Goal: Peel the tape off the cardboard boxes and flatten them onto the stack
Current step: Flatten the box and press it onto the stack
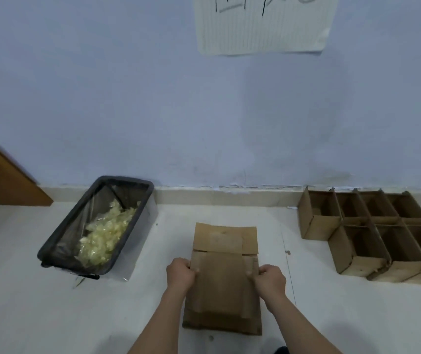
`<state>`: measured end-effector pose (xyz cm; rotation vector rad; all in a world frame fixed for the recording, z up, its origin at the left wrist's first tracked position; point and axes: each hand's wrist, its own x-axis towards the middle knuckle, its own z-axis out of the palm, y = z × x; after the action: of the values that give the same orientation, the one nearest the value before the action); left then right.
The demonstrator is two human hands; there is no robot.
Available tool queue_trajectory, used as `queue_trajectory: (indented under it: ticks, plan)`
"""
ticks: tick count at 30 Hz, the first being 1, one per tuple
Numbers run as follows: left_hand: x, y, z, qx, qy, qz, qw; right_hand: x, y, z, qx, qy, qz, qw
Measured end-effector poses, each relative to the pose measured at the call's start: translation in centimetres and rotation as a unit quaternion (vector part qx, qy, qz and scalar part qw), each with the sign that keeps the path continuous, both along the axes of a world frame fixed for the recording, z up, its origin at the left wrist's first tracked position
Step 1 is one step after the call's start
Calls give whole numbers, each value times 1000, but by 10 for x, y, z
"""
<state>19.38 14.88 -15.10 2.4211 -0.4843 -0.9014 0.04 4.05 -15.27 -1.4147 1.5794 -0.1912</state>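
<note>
Both hands, left (180,273) and right (270,277), pinch a flattened brown box (220,282) by its side edges. It lies matte and creased, seemingly atop the stack (223,324).

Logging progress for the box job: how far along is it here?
Done: the bin holds a heap of peeled tape, and flattened cardboard lies in a stack on the floor. In hand: the left hand and right hand grip the sides of a flattened box over that stack. Left: a cluster of upright boxes by the wall, still unflattened; whether they carry tape is unclear.
</note>
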Motion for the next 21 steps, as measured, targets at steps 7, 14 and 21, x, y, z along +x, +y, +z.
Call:
queue_trajectory:
  ticks: [7,14,21]
  plan:
    - [10,7,-67,75,-4,-63,995,-5,-1,-64,18,79,43,996]
    - [14,3,-94,115,-39,-88,989,4,-3,-96,1,107,58,993]
    - [13,6,-105,111,-47,-101,988,7,5,-99,-24,148,54,987]
